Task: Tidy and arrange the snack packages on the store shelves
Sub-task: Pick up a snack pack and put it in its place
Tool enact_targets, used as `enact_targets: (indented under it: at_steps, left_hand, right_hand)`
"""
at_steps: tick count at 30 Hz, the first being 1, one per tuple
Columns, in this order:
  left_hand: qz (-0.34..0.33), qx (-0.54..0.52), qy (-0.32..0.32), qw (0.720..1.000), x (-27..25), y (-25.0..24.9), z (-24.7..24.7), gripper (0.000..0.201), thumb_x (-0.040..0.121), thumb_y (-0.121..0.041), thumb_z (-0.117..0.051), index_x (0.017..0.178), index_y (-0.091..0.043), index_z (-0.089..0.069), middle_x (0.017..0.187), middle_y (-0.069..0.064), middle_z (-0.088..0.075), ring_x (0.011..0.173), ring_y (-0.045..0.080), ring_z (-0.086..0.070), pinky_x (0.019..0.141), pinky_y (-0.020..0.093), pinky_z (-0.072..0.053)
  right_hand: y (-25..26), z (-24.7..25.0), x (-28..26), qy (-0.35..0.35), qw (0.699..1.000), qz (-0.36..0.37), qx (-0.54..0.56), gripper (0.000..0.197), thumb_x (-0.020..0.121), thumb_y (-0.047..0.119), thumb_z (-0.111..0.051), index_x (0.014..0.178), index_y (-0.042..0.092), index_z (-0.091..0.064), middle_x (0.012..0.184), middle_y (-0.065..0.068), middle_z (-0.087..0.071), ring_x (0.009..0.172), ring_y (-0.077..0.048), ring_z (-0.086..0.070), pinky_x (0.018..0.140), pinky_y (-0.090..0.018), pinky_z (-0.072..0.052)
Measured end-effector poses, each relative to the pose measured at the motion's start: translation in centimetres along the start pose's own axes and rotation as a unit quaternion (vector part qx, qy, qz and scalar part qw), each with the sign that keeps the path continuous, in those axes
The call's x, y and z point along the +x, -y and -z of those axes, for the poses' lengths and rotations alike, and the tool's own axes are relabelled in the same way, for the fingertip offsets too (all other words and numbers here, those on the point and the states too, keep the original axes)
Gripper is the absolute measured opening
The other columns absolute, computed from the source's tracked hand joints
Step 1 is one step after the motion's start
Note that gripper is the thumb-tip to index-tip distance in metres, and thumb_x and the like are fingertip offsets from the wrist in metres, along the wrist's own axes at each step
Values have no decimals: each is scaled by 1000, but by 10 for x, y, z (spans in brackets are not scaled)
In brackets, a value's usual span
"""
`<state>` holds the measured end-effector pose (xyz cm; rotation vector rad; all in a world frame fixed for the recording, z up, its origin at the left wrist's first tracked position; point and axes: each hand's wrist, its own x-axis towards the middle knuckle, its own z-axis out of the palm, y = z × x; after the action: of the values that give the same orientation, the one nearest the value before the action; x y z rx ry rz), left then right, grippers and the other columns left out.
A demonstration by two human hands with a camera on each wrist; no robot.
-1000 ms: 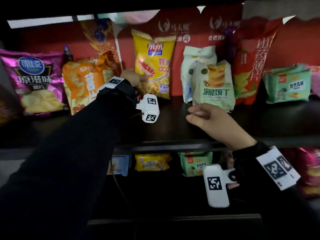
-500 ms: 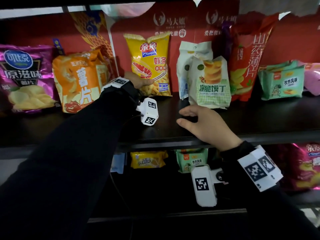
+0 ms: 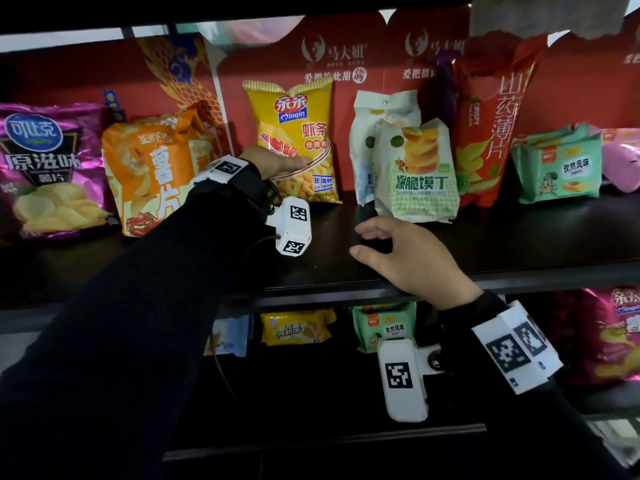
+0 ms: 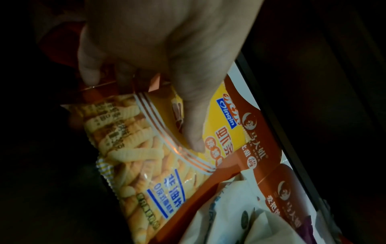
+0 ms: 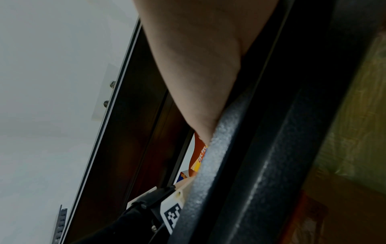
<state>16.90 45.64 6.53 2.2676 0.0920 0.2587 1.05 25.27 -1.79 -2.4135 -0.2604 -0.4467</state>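
Left hand (image 3: 277, 163) grips the yellow shrimp-stick bag (image 3: 297, 140) at its left edge — thumb across the front, fingers (image 4: 89, 66) curled behind. Bag upright on the upper shelf (image 3: 519, 244), against the red backboard; gaps on both sides, orange chip bag (image 3: 152, 174) left, white bag (image 3: 367, 147) right. Right hand (image 3: 408, 258) relaxed, holding nothing — over the bare shelf front near the edge, before the green-white bun bag (image 3: 419, 178).

head view faces shelf (image 3: 519, 244) (wrist views close under hands).

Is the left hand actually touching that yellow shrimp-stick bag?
Touching. The left wrist view shows the left hand with its thumb on the yellow bag, fingers behind its edge.
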Motion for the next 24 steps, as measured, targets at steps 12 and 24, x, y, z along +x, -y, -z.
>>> enact_targets:
  at_steps: [12,24]
  left_hand:
    - [-56,31,16,998,8,12,1,72,71,-57,-75,122,-8,-59,126,10,-62,97,23,-57,81,30,-43]
    - [-61,-69,-24,995,-46,-12,21,84,76,-35,-80,139,2,-38,139,13,-50,119,21,-50,84,29,-41]
  right_hand:
    - [3,1,0,5,1000,6,-21,36,87,43,-62,119,28,-60,119,11,-64,114,-6,-56,95,-30,-46]
    - [2,-1,0,11,998,19,-53,32,88,48,-58,116,32,-61,118,13,-62,111,-8,-54,83,-28,-44]
